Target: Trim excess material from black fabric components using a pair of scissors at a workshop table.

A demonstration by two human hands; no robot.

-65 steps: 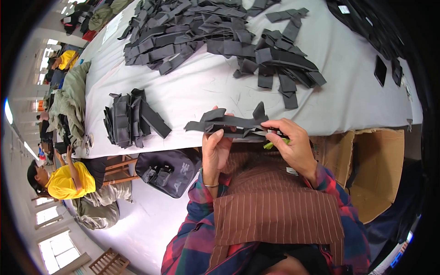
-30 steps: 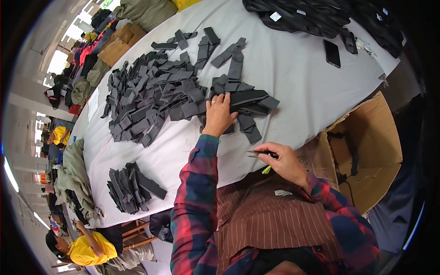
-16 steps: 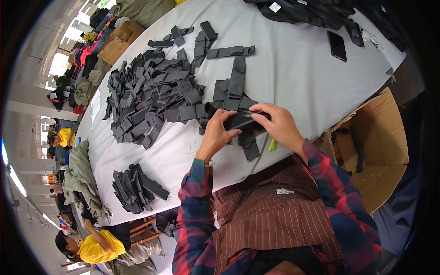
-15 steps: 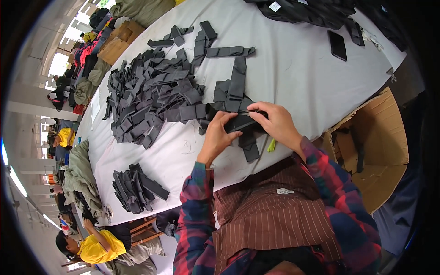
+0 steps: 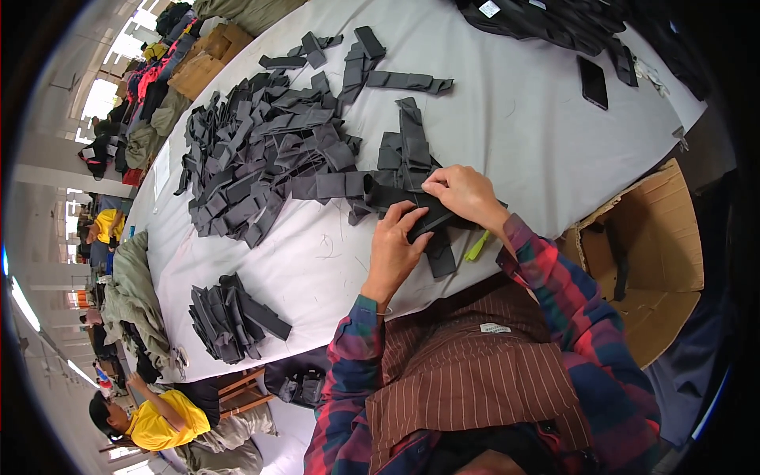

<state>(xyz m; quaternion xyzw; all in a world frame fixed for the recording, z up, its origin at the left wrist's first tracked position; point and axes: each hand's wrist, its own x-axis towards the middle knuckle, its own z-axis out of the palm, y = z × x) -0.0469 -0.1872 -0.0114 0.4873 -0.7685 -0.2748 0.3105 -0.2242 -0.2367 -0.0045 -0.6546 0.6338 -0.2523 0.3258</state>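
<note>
A black fabric strip (image 5: 431, 218) lies in front of me at the table's near side, over other dark strips. My left hand (image 5: 398, 245) is closed on its near edge, thumb and bent fingers pressing the cloth. My right hand (image 5: 467, 194) is closed in a pinch at the strip's far edge; whatever sits between its fingertips is hidden. Beyond the hands, folded dark strips (image 5: 412, 142) overlap. A large heap of such strips (image 5: 269, 150) spreads to the left, and a neater stacked bundle (image 5: 233, 321) lies near the left front edge. Beneath my right wrist is a yellow-green object (image 5: 476, 246).
A white cloth-covered table (image 5: 507, 134) carries everything. A black phone (image 5: 593, 83) and dark garments (image 5: 546, 28) lie at the far right. An open cardboard box (image 5: 653, 261) stands beside the right edge. At lower left sits another person in a yellow shirt (image 5: 169, 419).
My left hand has shifted slightly right and lower with its fingers over the strip. My right hand has turned, its knuckles more upward. The whole view has shifted a little.
</note>
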